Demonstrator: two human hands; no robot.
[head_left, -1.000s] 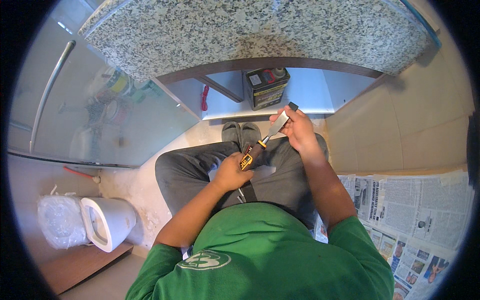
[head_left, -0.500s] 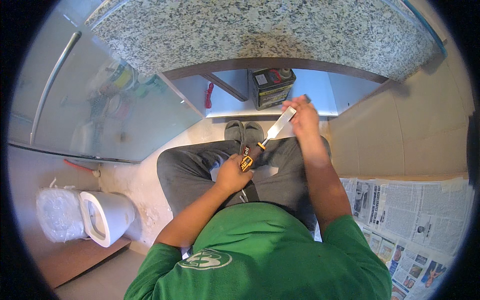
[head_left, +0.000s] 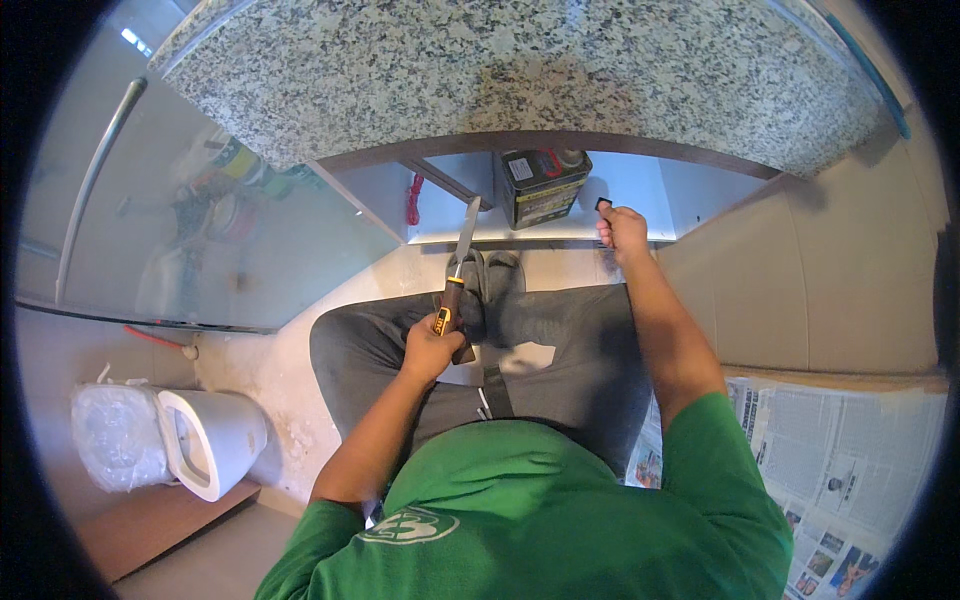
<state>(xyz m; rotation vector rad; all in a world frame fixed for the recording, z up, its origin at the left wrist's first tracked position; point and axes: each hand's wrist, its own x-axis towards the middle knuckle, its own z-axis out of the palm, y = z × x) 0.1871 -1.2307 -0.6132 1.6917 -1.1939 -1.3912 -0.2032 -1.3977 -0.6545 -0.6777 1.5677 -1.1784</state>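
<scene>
Head view, clock positions taken from the centre of my feed: the wearer's two hands were well apart, each closed on its own object. I watched the left hand [head_left: 432,350], near the centre at 7 o'clock, with its fingers wrapped around the black and yellow handle of a chisel [head_left: 462,248], whose flat metal blade pointed to 12 o'clock, just above the knees of the grey trousers [head_left: 365,345]. The tip overlapped the edge of the cabinet opening in my view; I could not tell whether it touched. At 2 o'clock, the right hand [head_left: 627,235] pinched a small black cap [head_left: 604,203] between thumb and fingers, just right of a dark rectangular can [head_left: 545,190]. The can stood upright at 1 o'clock inside the pale cabinet [head_left: 645,190], and a bundle of red cord [head_left: 414,200] lay at 11 o'clock. Above them, at 12 o'clock, I saw the speckled stone tabletop [head_left: 480,60]. Grey sandals [head_left: 505,272] showed below the opening. A glass panel [head_left: 200,275] occupied 10 o'clock, a white toilet bowl [head_left: 235,430] 8 o'clock, newspaper sheets [head_left: 840,430] 4 o'clock, and the green shirt [head_left: 600,510] 6 o'clock.
</scene>
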